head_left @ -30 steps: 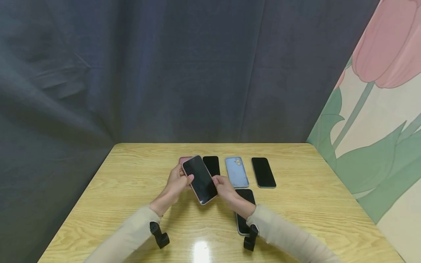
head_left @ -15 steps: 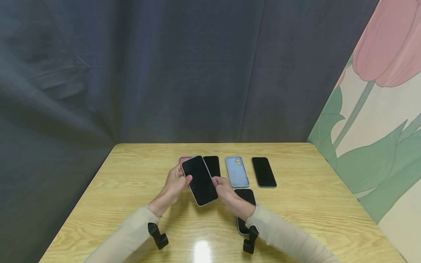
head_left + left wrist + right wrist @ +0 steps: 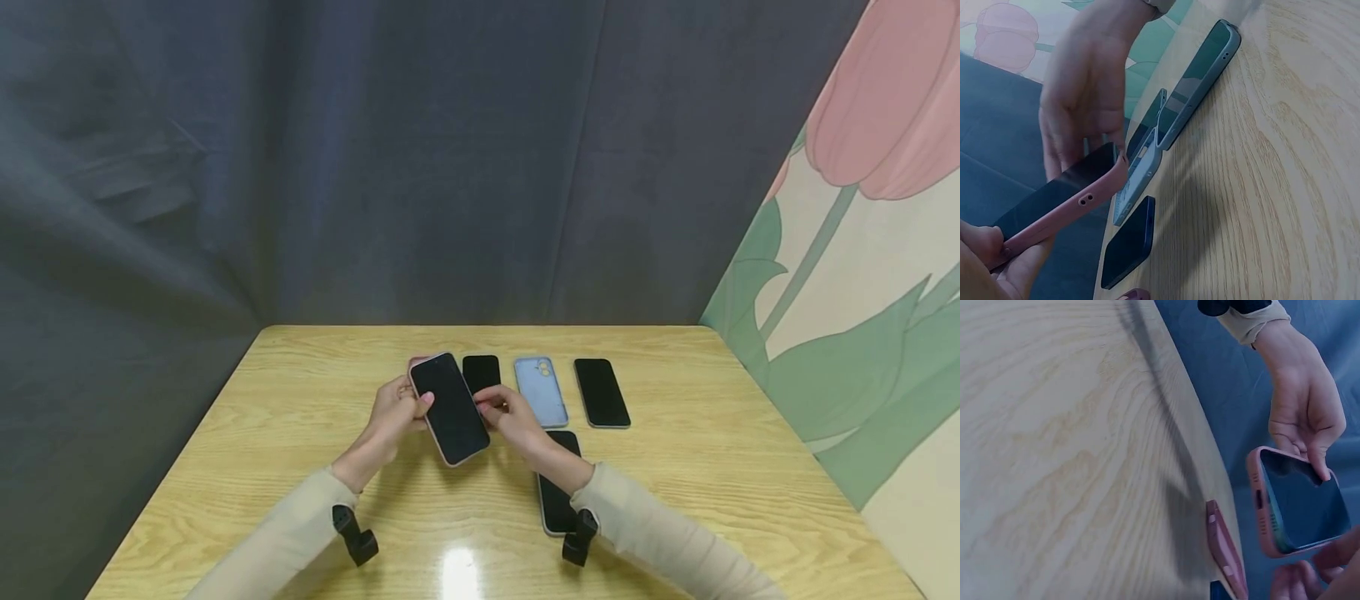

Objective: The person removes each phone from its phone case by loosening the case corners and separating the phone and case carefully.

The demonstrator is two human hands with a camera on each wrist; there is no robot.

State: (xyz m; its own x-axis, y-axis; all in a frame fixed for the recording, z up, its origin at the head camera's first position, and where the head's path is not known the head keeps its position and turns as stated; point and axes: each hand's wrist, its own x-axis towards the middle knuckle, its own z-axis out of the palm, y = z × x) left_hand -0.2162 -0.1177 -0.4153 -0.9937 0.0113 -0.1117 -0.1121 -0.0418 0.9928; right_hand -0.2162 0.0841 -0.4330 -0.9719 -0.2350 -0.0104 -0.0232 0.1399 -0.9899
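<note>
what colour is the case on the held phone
Pink; the case shows best in the left wrist view.

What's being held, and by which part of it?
A phone in a pink case: the left hand grips one long edge, thumb over the front. The right hand has fingertips at the opposite edge; whether they grip can't be told.

The long cream sleeves [image 3: 279,537] carry small, angular black wrist devices [image 3: 361,547].

No lettering, brand, number or sign can be read in any view. Faint marks on the light blue phone case [image 3: 1134,186], just below and left of centre in the left wrist view, are too small to make out.
</note>
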